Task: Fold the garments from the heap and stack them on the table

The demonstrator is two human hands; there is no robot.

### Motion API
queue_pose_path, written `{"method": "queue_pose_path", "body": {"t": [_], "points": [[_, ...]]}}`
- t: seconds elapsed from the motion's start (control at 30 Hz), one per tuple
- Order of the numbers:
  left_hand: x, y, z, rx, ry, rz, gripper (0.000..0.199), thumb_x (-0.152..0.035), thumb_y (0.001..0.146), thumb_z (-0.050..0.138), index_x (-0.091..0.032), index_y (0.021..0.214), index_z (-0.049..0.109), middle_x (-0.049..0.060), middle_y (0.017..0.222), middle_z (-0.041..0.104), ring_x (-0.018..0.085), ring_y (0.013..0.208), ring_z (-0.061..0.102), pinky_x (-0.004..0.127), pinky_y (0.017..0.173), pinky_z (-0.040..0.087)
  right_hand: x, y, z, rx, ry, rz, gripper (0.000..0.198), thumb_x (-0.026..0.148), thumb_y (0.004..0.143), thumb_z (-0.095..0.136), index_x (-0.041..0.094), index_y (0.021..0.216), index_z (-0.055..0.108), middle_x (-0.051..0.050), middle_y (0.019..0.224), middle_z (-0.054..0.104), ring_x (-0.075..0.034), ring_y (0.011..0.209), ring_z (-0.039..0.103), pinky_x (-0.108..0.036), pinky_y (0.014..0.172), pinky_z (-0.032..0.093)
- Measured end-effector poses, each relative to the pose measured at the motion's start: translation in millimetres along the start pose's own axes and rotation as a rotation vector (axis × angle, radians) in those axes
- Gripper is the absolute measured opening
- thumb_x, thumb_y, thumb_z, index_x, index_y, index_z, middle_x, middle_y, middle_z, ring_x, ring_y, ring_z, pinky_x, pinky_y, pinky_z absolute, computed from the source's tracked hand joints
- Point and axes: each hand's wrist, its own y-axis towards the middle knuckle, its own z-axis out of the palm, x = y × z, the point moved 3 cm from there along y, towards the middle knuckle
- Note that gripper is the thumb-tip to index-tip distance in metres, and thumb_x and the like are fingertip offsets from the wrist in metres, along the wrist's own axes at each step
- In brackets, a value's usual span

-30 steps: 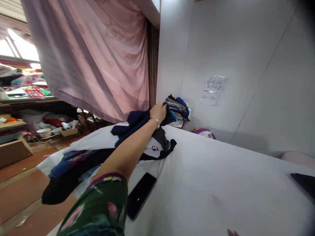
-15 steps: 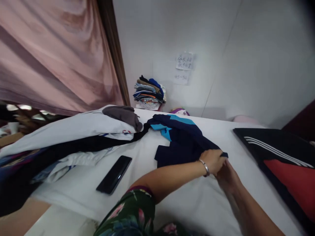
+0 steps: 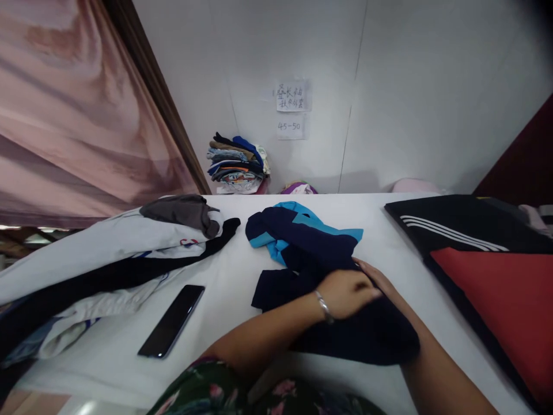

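A crumpled navy and light-blue long-sleeved garment (image 3: 311, 230) lies on the white table in front of me. My left hand (image 3: 345, 294), with a silver bangle at the wrist, is closed on its dark cloth, fingers curled and slightly blurred. Just beyond it, my right hand (image 3: 374, 275) reaches up along the garment's right side, its fingers against the navy fabric and partly hidden by my left hand. A broad navy fold spreads below both hands and touches my right forearm.
To the left lie a black phone (image 3: 171, 321) and a heap of white, black and grey clothes (image 3: 108, 245). On the right are a black garment with white stripes (image 3: 449, 222) and a red one (image 3: 496, 288). A folded stack (image 3: 237, 161) stands behind, by the wall.
Both hands have moved left with the garment, and a navy part now spreads toward me beneath them. Its light-blue part shows more. The view has turned slightly right.
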Motion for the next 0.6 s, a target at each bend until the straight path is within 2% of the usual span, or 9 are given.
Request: {"method": "queue_pose_path", "body": {"t": [0.1,0.17,0.23,0.33,0.47,0.53,0.6], "points": [[34.2,-16.2,-60.0,-0.332,0.21,-0.161,0.024,-0.038,0.088,0.049,-0.022,0.087,0.067,0.003,0.086,0.07,0.017,0.081,0.063,0.029,0.075,0.047,-1.6,-2.0,-8.7,-0.041,-0.033,0.129,0.053,0.055,0.072,0.069,0.021,0.113,0.069,-0.01,0.113,0.071,-0.029,0.111,0.063,-0.049,0.105,0.042],[65.2,-35.0,-83.9,-0.471,0.337,-0.292,0.021,-0.033,0.088,0.051,-0.02,0.092,0.067,0.004,0.092,0.068,0.018,0.084,0.063,0.031,0.078,0.047,3.4,-5.2,-15.0,-0.137,-0.026,0.086,0.054,0.052,0.073,0.069,0.021,0.117,0.066,-0.01,0.114,0.07,-0.028,0.113,0.061,-0.049,0.104,0.043],[95.9,-54.0,-94.4,-0.516,0.387,-0.419,0.02,-0.03,0.087,0.053,-0.018,0.099,0.066,0.007,0.101,0.067,0.019,0.088,0.063,0.032,0.081,0.048,17.0,-8.3,-17.1,-0.208,-0.023,-0.035,0.054,0.05,0.074,0.069,0.021,0.119,0.064,-0.009,0.115,0.07,-0.026,0.115,0.06,-0.048,0.104,0.043],[129.7,-72.7,-91.3,-0.467,0.347,-0.552,0.029,-0.03,0.085,0.057,-0.017,0.11,0.063,0.009,0.111,0.065,0.019,0.09,0.064,0.032,0.082,0.049,52.2,-7.6,-3.2,-0.14,-0.171,-0.213,0.05,0.048,0.078,0.066,0.023,0.121,0.062,-0.008,0.117,0.069,-0.025,0.114,0.061,-0.047,0.102,0.045],[145.1,-76.9,-72.0,-0.464,0.325,-0.568,0.04,-0.03,0.086,0.057,-0.018,0.124,0.056,0.011,0.122,0.062,0.021,0.1,0.063,0.033,0.088,0.047,101.4,9.9,46.9,0.061,-0.653,-0.45,0.046,0.046,0.084,0.058,0.025,0.124,0.061,-0.007,0.13,0.061,-0.026,0.121,0.055,-0.045,0.102,0.043],[145.5,-76.1,-62.1,-0.493,0.388,-0.547,0.044,-0.029,0.086,0.057,-0.018,0.129,0.052,0.013,0.127,0.06,0.023,0.109,0.06,0.036,0.093,0.045,108.5,25.1,77.9,0.175,-0.879,-0.478,0.048,0.046,0.085,0.057,0.023,0.127,0.058,-0.009,0.132,0.059,-0.028,0.123,0.053,-0.045,0.104,0.04],[144.7,-76.6,-54.3,-0.51,0.46,-0.524,0.046,-0.027,0.087,0.055,-0.017,0.131,0.05,0.015,0.127,0.059,0.025,0.116,0.056,0.039,0.096,0.042,100.5,41.3,104.1,0.266,-1.057,-0.382,0.052,0.046,0.083,0.06,0.018,0.127,0.058,-0.014,0.131,0.059,-0.031,0.121,0.053,-0.046,0.102,0.04]]}}
